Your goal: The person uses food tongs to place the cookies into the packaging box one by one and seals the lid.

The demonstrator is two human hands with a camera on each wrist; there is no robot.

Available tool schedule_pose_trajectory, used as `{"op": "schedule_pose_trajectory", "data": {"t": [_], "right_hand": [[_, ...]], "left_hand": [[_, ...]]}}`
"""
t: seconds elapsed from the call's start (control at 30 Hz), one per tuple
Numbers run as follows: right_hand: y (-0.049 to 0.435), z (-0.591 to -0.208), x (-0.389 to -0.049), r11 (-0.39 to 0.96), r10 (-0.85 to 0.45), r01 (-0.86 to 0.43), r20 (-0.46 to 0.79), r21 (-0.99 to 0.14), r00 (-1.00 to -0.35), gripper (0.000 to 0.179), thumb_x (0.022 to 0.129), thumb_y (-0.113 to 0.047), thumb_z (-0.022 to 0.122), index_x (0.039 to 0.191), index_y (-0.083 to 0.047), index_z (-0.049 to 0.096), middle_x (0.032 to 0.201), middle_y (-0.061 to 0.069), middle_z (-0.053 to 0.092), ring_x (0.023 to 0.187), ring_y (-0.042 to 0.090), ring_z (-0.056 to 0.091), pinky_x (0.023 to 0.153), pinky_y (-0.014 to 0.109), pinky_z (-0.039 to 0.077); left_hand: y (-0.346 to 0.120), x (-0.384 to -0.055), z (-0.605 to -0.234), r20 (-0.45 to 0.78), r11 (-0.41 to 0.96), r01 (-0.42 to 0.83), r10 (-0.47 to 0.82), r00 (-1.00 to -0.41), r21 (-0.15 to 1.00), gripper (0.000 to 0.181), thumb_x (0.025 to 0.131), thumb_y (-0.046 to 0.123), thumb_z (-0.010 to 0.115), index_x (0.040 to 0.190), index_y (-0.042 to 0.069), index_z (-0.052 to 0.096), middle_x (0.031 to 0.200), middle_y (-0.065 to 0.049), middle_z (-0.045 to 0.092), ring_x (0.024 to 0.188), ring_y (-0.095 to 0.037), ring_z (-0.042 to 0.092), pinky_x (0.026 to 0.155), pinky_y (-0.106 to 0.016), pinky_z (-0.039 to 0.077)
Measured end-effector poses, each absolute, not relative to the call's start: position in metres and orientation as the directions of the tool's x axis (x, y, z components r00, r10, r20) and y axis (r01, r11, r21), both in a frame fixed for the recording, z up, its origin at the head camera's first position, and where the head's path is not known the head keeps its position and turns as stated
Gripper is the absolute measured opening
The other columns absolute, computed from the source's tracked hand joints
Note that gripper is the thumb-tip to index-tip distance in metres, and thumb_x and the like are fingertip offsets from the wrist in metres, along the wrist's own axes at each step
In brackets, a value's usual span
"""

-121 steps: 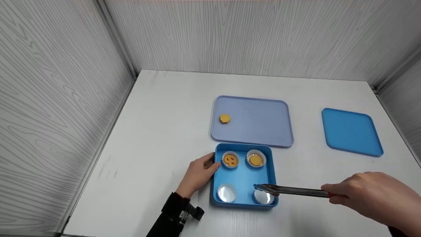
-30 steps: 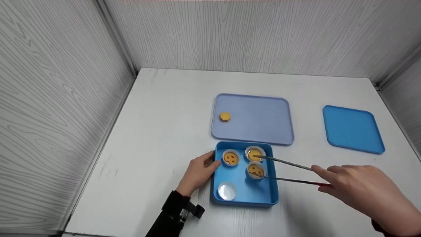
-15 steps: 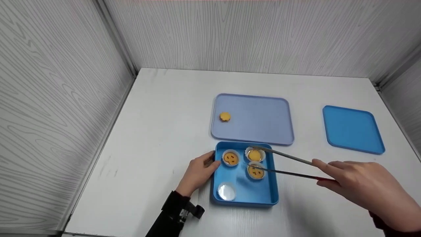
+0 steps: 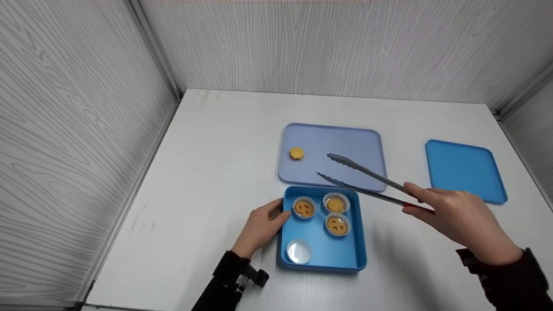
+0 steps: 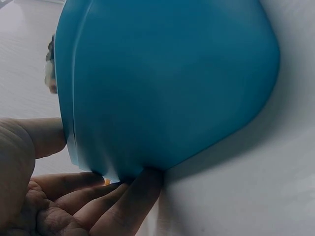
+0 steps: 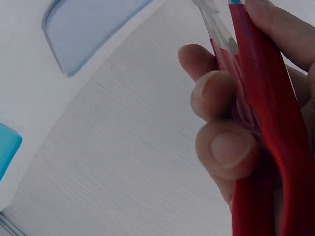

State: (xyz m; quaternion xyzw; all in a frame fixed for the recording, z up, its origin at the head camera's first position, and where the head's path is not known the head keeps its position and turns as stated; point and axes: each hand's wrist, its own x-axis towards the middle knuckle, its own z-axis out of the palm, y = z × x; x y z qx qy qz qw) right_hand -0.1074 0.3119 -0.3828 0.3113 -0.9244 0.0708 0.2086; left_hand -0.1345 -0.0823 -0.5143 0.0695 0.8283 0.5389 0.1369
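Observation:
My left hand (image 4: 261, 226) holds the left side of a blue box (image 4: 332, 257); in the left wrist view its thumb and fingers (image 5: 125, 209) meet the box wall. Three white paper cups in the box hold round yellow-brown cookies (image 4: 304, 209). Two of those cups touch at the right. An empty paper cup (image 4: 299, 251) stands at front left. My right hand (image 4: 458, 222) grips metal tongs (image 4: 371, 174), their arms spread with nothing between the tips, above the lavender tray (image 4: 319, 137). Red tong handles (image 6: 261, 93) lie in the fingers in the right wrist view.
One flower-shaped yellow cookie (image 4: 296, 153) lies at the left of the lavender tray, behind the box. A flat blue tray or lid (image 4: 464, 166) lies to the right. Grey wood-grain panels (image 4: 302, 47) bound the white table (image 4: 207, 172) at the back and sides.
A cup with a cookie now stands behind the front-right spot, against the back-right cup. The tongs have let it go, spread, and moved up and back over the tray. My left hand stays put.

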Motion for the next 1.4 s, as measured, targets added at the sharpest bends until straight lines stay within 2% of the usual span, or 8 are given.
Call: {"op": "schedule_pose_trajectory", "data": {"t": [0.07, 0.1, 0.33, 0.77, 1.1, 1.23, 1.4], "right_hand": [[0.31, -0.386, -0.113, 0.803, -0.531, -0.595, 0.417, -0.029, -0.738, 0.047, 0.074, -0.017, 0.09, 0.117, -0.014, 0.071, 0.081, 0.002, 0.075, 0.051, 0.01, 0.055, 0.041, 0.02, 0.031], [0.309, -0.388, -0.116, 0.808, -0.524, -0.588, 0.408, -0.041, -0.748, 0.047, 0.074, -0.017, 0.09, 0.116, -0.014, 0.071, 0.08, 0.001, 0.075, 0.051, 0.009, 0.053, 0.041, 0.02, 0.03], [0.303, -0.396, -0.131, 0.847, -0.465, -0.52, 0.322, -0.107, -0.825, 0.04, 0.079, -0.017, 0.088, 0.115, -0.012, 0.072, 0.074, -0.001, 0.07, 0.053, 0.005, 0.045, 0.042, 0.021, 0.03], [0.296, -0.414, -0.159, 0.861, -0.44, -0.468, 0.17, -0.201, -0.882, 0.025, 0.087, -0.017, 0.083, 0.108, -0.011, 0.07, 0.078, 0.001, 0.072, 0.06, 0.01, 0.056, 0.049, 0.023, 0.045], [0.291, -0.429, -0.18, 0.863, -0.432, -0.444, 0.103, -0.242, -0.896, 0.021, 0.091, -0.021, 0.079, 0.107, -0.009, 0.071, 0.077, 0.001, 0.07, 0.063, 0.013, 0.058, 0.057, 0.029, 0.055], [0.288, -0.435, -0.187, 0.86, -0.434, -0.441, 0.086, -0.257, -0.897, 0.02, 0.092, -0.021, 0.079, 0.105, -0.009, 0.07, 0.076, 0.001, 0.069, 0.063, 0.013, 0.057, 0.058, 0.03, 0.055], [0.284, -0.438, -0.195, 0.864, -0.424, -0.417, 0.04, -0.28, -0.905, 0.024, 0.093, -0.022, 0.078, 0.111, -0.007, 0.072, 0.076, 0.001, 0.067, 0.064, 0.015, 0.057, 0.059, 0.03, 0.053]], "left_hand": [[-0.082, -0.134, -0.514, -0.16, 0.411, -0.041, 0.258, -0.953, 0.911, 0.063, 0.104, 0.039, 0.06, 0.153, 0.003, 0.046, 0.153, -0.016, 0.051, 0.139, -0.028, 0.052, 0.115, -0.042, 0.042], [-0.081, -0.134, -0.513, -0.164, 0.415, -0.046, 0.253, -0.953, 0.909, 0.062, 0.103, 0.039, 0.06, 0.153, 0.004, 0.046, 0.153, -0.015, 0.051, 0.139, -0.028, 0.052, 0.115, -0.042, 0.042], [-0.081, -0.134, -0.512, -0.175, 0.426, -0.057, 0.244, -0.954, 0.903, 0.061, 0.103, 0.04, 0.06, 0.153, 0.006, 0.047, 0.153, -0.014, 0.051, 0.14, -0.027, 0.051, 0.117, -0.042, 0.041], [-0.082, -0.134, -0.512, -0.184, 0.429, -0.065, 0.242, -0.953, 0.901, 0.064, 0.103, 0.042, 0.06, 0.153, 0.005, 0.046, 0.153, -0.014, 0.05, 0.14, -0.027, 0.051, 0.116, -0.042, 0.041], [-0.081, -0.134, -0.513, -0.168, 0.423, -0.049, 0.25, -0.953, 0.905, 0.064, 0.103, 0.041, 0.06, 0.153, 0.003, 0.047, 0.15, -0.017, 0.053, 0.136, -0.028, 0.055, 0.114, -0.042, 0.044], [-0.081, -0.134, -0.513, -0.177, 0.428, -0.057, 0.246, -0.953, 0.902, 0.064, 0.103, 0.041, 0.061, 0.153, 0.004, 0.047, 0.151, -0.016, 0.053, 0.137, -0.027, 0.054, 0.115, -0.042, 0.043], [-0.081, -0.135, -0.512, -0.183, 0.425, -0.066, 0.242, -0.953, 0.903, 0.064, 0.103, 0.041, 0.061, 0.153, 0.005, 0.046, 0.152, -0.015, 0.052, 0.137, -0.027, 0.054, 0.115, -0.042, 0.043]]}}
